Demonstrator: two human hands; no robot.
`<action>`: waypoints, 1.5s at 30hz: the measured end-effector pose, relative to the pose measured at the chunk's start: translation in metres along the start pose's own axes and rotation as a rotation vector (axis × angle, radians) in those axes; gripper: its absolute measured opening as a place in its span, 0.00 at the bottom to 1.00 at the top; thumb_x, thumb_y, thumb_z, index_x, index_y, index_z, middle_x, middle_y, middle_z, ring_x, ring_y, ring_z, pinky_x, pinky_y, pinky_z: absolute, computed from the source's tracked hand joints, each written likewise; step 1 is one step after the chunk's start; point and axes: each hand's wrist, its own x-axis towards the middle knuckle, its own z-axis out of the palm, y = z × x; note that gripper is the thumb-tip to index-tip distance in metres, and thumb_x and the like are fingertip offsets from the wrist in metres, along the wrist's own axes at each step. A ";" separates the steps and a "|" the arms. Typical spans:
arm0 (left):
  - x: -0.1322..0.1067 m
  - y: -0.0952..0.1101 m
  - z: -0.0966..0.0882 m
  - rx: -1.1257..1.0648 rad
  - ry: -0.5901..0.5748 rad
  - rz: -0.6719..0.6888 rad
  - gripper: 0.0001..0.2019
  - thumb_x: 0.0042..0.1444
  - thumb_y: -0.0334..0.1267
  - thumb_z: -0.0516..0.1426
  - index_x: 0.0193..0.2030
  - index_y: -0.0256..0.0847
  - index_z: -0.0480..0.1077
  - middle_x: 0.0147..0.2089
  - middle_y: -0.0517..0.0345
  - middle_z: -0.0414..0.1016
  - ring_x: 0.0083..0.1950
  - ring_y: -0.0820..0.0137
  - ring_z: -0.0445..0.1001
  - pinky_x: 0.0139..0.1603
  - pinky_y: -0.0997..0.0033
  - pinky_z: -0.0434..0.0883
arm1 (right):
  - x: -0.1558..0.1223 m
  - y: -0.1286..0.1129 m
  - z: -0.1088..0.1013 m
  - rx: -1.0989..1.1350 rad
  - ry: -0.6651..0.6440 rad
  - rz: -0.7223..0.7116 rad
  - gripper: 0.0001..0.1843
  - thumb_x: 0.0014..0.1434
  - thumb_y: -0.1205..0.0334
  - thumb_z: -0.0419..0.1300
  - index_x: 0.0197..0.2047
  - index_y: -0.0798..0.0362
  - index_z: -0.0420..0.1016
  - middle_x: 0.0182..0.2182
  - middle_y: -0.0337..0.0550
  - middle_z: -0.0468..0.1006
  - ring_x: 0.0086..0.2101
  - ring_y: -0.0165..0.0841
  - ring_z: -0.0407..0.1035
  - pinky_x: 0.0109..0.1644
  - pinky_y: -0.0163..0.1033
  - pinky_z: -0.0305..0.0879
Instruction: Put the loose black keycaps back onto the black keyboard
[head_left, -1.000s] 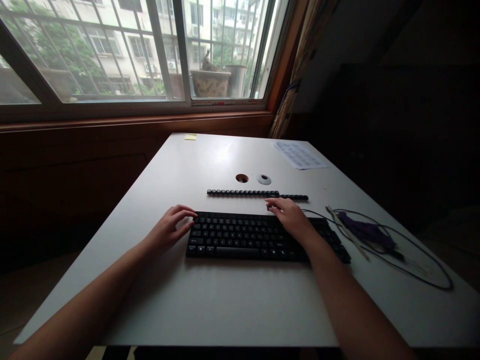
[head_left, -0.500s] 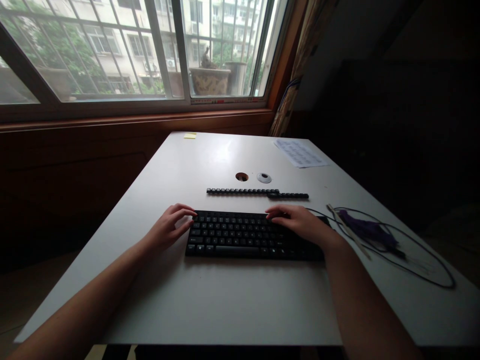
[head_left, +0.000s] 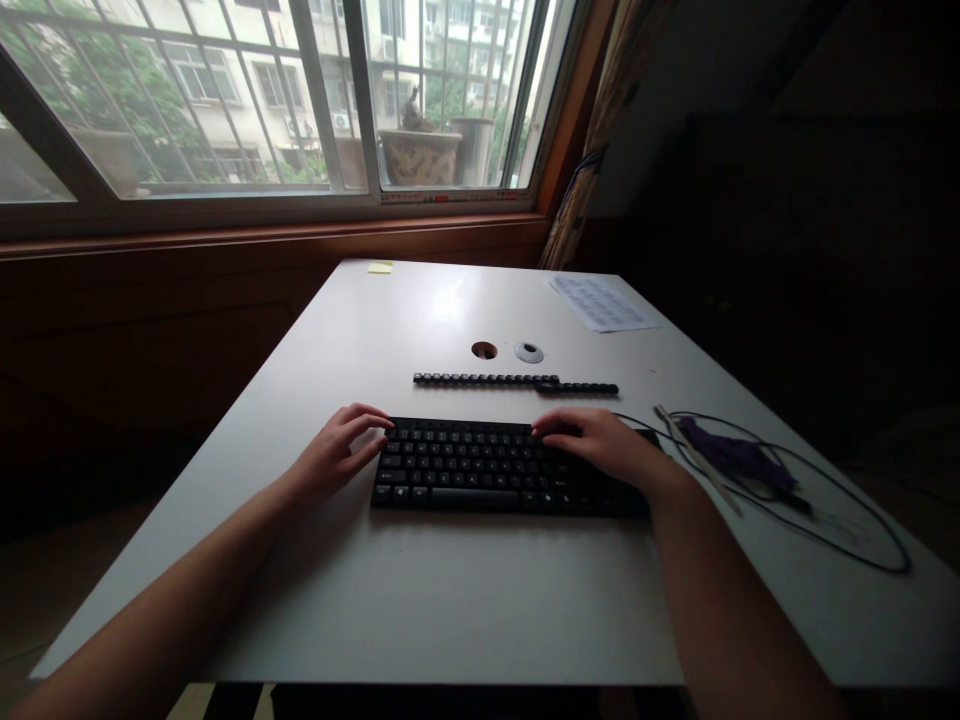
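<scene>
A black keyboard (head_left: 480, 468) lies on the white table (head_left: 450, 600) in front of me. My left hand (head_left: 335, 457) curls round its upper left corner, fingers on top and thumb along the left edge. My right hand (head_left: 600, 445) rests over the keyboard's upper right part. Its fingertips are pressed together on the top rows of keys, and what they pinch is too small to make out. Beyond the keyboard lies a straight row of loose black keycaps (head_left: 514, 381).
A dark looped cable (head_left: 847, 540), a purple object (head_left: 731, 456) and a thin stick (head_left: 697, 460) lie at the right. A cable hole (head_left: 484, 350) and its round cover (head_left: 529, 352) sit mid-table. A printed sheet (head_left: 604, 303) and a yellow note (head_left: 379, 267) lie by the window.
My right hand came back from the row of loose keycaps to the keyboard's upper right and has settled there. My left hand has stayed on the corner.
</scene>
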 end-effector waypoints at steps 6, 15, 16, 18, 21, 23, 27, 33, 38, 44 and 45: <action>0.000 0.000 -0.001 0.009 0.002 0.006 0.11 0.69 0.44 0.54 0.52 0.46 0.74 0.55 0.50 0.72 0.57 0.59 0.72 0.60 0.52 0.70 | 0.002 0.002 0.003 -0.008 0.013 -0.027 0.11 0.60 0.56 0.62 0.45 0.44 0.82 0.45 0.41 0.84 0.47 0.42 0.77 0.55 0.48 0.71; 0.000 0.001 -0.001 0.008 0.002 0.011 0.11 0.69 0.44 0.54 0.51 0.47 0.75 0.54 0.51 0.72 0.56 0.60 0.72 0.60 0.53 0.70 | 0.001 0.002 0.002 -0.044 0.021 -0.040 0.11 0.60 0.57 0.63 0.45 0.43 0.82 0.45 0.40 0.84 0.46 0.41 0.77 0.55 0.47 0.71; 0.000 0.001 -0.001 0.007 0.002 0.012 0.11 0.69 0.44 0.54 0.52 0.47 0.74 0.54 0.51 0.72 0.56 0.60 0.72 0.60 0.53 0.70 | 0.001 0.002 0.002 -0.046 0.023 -0.042 0.10 0.60 0.57 0.63 0.45 0.43 0.82 0.45 0.40 0.84 0.46 0.41 0.77 0.54 0.47 0.71; 0.000 0.001 0.000 0.011 0.000 0.015 0.11 0.70 0.44 0.54 0.52 0.47 0.74 0.55 0.51 0.72 0.57 0.60 0.72 0.60 0.53 0.70 | 0.001 0.001 0.003 -0.054 0.028 -0.048 0.10 0.60 0.58 0.62 0.44 0.44 0.82 0.45 0.40 0.84 0.46 0.41 0.77 0.54 0.47 0.71; 0.000 0.000 0.000 0.015 -0.002 0.018 0.11 0.70 0.44 0.54 0.52 0.47 0.74 0.55 0.51 0.72 0.57 0.60 0.72 0.60 0.52 0.70 | 0.001 0.000 0.003 -0.062 0.035 -0.062 0.10 0.60 0.58 0.62 0.44 0.44 0.82 0.45 0.40 0.84 0.46 0.41 0.77 0.54 0.48 0.71; 0.000 0.000 -0.001 0.013 -0.004 0.017 0.11 0.70 0.44 0.54 0.52 0.47 0.74 0.55 0.51 0.72 0.57 0.60 0.71 0.60 0.52 0.70 | 0.001 0.000 0.003 -0.062 0.037 -0.070 0.10 0.60 0.58 0.62 0.44 0.44 0.82 0.44 0.41 0.84 0.45 0.41 0.77 0.54 0.48 0.71; 0.001 0.000 -0.001 0.020 -0.005 0.017 0.12 0.70 0.45 0.54 0.53 0.47 0.74 0.55 0.51 0.72 0.57 0.59 0.72 0.60 0.52 0.70 | 0.001 0.001 0.003 -0.073 0.044 -0.083 0.10 0.60 0.58 0.62 0.45 0.43 0.82 0.44 0.40 0.84 0.45 0.41 0.77 0.53 0.48 0.71; 0.000 0.000 -0.002 0.024 -0.006 0.017 0.12 0.70 0.46 0.53 0.53 0.47 0.74 0.55 0.50 0.72 0.57 0.59 0.71 0.60 0.52 0.70 | 0.002 0.002 0.005 -0.060 0.053 -0.084 0.10 0.60 0.57 0.62 0.44 0.43 0.83 0.44 0.40 0.84 0.45 0.41 0.77 0.53 0.48 0.72; 0.000 0.000 -0.001 0.021 -0.001 0.023 0.12 0.70 0.45 0.53 0.53 0.47 0.73 0.55 0.50 0.72 0.57 0.59 0.71 0.60 0.51 0.70 | 0.002 0.002 0.007 -0.062 0.040 -0.083 0.10 0.59 0.58 0.63 0.44 0.43 0.82 0.44 0.40 0.84 0.45 0.40 0.77 0.53 0.46 0.72; 0.000 -0.001 0.000 0.019 0.002 0.022 0.13 0.70 0.45 0.53 0.53 0.46 0.74 0.55 0.49 0.73 0.57 0.59 0.72 0.60 0.51 0.71 | 0.000 0.001 0.001 -0.073 0.079 -0.088 0.13 0.62 0.54 0.61 0.48 0.44 0.81 0.46 0.42 0.82 0.44 0.39 0.77 0.51 0.45 0.72; 0.000 -0.001 0.000 0.020 0.002 0.021 0.13 0.70 0.46 0.53 0.53 0.46 0.74 0.55 0.49 0.73 0.57 0.59 0.72 0.61 0.51 0.71 | 0.000 0.001 0.000 -0.091 0.108 -0.093 0.13 0.63 0.53 0.60 0.49 0.44 0.81 0.48 0.43 0.82 0.45 0.39 0.77 0.52 0.46 0.71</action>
